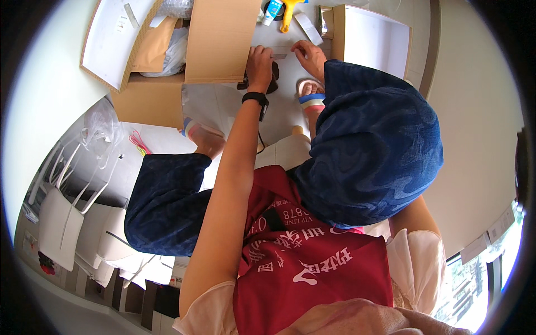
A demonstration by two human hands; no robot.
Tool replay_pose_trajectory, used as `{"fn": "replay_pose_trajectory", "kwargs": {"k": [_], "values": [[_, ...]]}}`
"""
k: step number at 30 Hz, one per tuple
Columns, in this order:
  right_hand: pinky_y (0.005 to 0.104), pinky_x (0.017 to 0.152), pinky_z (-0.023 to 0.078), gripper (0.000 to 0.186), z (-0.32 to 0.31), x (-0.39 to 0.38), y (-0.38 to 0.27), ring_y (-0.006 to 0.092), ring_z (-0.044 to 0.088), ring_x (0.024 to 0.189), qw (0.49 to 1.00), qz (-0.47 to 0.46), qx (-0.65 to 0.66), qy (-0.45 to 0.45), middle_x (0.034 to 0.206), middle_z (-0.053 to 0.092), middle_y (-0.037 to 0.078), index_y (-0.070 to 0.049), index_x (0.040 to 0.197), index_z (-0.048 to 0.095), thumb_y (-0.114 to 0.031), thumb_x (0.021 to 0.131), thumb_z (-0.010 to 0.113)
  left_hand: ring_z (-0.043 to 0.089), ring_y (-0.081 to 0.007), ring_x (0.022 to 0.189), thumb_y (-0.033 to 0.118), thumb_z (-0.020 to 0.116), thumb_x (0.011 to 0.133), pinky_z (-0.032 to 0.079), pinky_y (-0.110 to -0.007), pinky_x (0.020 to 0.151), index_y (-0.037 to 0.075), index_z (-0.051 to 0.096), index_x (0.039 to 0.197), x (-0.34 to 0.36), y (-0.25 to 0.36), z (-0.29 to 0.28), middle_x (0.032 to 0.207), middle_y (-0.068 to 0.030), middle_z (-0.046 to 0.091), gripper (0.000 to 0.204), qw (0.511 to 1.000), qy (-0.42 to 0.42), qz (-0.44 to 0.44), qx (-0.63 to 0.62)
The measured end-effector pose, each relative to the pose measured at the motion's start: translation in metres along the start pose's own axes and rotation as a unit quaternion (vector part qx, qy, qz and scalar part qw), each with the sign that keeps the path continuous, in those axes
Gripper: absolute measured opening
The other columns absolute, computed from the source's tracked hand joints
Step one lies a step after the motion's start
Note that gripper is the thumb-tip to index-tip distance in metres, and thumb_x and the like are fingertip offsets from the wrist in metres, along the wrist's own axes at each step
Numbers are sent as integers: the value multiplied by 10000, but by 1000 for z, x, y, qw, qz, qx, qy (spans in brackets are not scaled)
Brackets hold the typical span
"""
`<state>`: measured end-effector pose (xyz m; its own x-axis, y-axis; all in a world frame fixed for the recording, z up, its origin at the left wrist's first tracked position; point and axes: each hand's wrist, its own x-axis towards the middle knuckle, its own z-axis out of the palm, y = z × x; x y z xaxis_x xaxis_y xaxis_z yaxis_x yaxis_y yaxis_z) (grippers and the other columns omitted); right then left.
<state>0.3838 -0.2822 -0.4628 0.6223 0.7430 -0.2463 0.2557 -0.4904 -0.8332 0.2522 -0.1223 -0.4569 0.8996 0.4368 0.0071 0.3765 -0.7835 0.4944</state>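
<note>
My left hand (259, 68), with a black watch at its wrist, is down near the floor beside the cardboard box flap. Its fingers are bent and pressed together; what they grip is hidden. A thin, flat greyish strip (280, 56) lies against its fingertips. Under this hand, a dark brown thing (273, 82) shows only in part, so its kind is unclear. To the right, my right hand (310, 58) hovers with loosely curled fingers, apart from one another. I see nothing between them.
An open cardboard box (220, 42) with plastic-wrapped contents stands left. At the right is a white-lined box (371, 42). Beyond my hands lie a yellow-handled tool (288, 15), a blue-and-white tube (272, 12) and a slim pale box (308, 29). White chairs (58, 229) stand lower left.
</note>
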Motion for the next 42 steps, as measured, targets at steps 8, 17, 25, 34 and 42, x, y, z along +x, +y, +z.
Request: {"fn": "replay_pose_trajectory", "kwargs": {"k": [8, 17, 25, 34, 42], "values": [[395, 803, 540, 135, 1, -4, 1, 329, 685, 896, 1000, 1, 23, -3, 996, 689, 164, -42, 1040, 664, -97, 936, 598, 563, -325, 908, 73, 722, 756, 454, -451, 792, 88, 624, 791, 6, -5, 1, 859, -88, 602, 105, 1000, 6, 15, -24], [384, 799, 544, 133, 1, 5, -5, 333, 690, 870, 999, -37, 17, 1, 966, 696, 173, -27, 1029, 662, -99, 929, 614, 559, -359, 879, 60, 638, 816, 441, -478, 750, 60, 597, 807, 2, 1, -1, 822, -127, 593, 42, 1000, 13, 11, -26], [308, 774, 537, 122, -26, 3, 10, 176, 685, 821, 992, 30, 95, 78, 911, 714, 90, -48, 1052, 691, -97, 963, 624, 623, -285, 774, 55, 725, 823, 487, -405, 701, 59, 609, 828, 22, 72, -97, 802, -102, 649, 116, 980, 76, -46, -178], [244, 653, 484, 104, -48, 6, 13, 81, 579, 698, 985, 53, 161, 40, 789, 643, 9, -57, 1035, 679, -101, 979, 602, 660, -118, 693, 38, 822, 767, 526, -260, 657, 37, 711, 833, 129, -130, -285, 777, -45, 729, 129, 878, 380, -172, -234], [259, 709, 526, 127, -50, -10, 34, 83, 616, 795, 980, 102, 173, 8, 887, 660, 4, -52, 1078, 658, -135, 1010, 591, 671, -163, 732, 132, 909, 689, 544, -286, 680, 19, 765, 882, 168, -220, -256, 820, -93, 745, 266, 890, 234, -295, -255]]}}
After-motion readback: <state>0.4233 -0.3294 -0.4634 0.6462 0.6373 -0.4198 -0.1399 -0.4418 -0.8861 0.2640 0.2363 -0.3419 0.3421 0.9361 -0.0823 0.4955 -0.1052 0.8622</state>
